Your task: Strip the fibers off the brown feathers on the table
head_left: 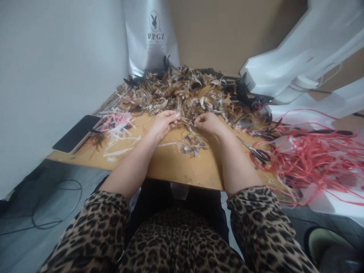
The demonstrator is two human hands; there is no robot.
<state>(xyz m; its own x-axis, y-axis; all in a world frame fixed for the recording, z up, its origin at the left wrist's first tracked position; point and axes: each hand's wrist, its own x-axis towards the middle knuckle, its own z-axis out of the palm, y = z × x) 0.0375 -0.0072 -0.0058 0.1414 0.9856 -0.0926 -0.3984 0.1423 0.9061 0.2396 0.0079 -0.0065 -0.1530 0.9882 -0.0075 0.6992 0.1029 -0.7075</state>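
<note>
A large heap of brown, tan and black feathers [182, 89] covers the back of the wooden table [182, 170]. At its front edge my left hand [165, 124] is closed in a pinch, with what looks like a thin pale feather at the fingertips. Just to the right, my right hand [209, 123] has its fingers curled together; anything inside them is hidden. The two hands are apart, with feathers between and behind them. A small cluster of feather scraps [192, 144] lies on the table below the hands.
A phone [77, 133] lies at the left edge beside pink and white strips [118, 121]. Scissors [257, 151] rest right of my right forearm, near a tangle of red ribbon [321, 163]. A white bag [152, 41] stands behind the heap; white plastic [307, 49] is at right.
</note>
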